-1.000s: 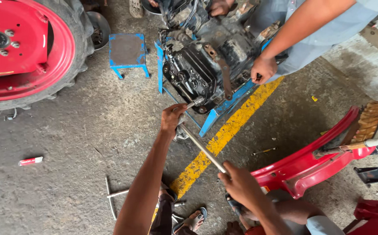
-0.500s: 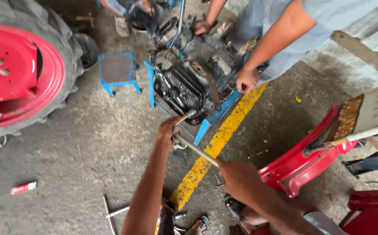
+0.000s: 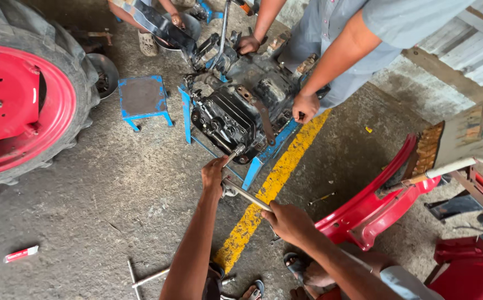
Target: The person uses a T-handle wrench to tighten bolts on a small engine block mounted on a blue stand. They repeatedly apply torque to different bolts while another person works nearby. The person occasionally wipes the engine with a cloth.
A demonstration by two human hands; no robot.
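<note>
Long wrench [image 3: 247,195], both grips clamped on it, engine block [image 3: 236,114], concrete workshop floor [image 3: 113,189].

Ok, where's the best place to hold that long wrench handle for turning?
Judging by its shape, near the free end of the wrench handle, where the right hand grips, coming from the yellow stripe side. The left hand steadies its head at the engine.

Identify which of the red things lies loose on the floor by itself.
The small red-and-white tube at lower left: it lies alone on bare concrete, unlike the big red wheel rim and the red fender panel.
</note>
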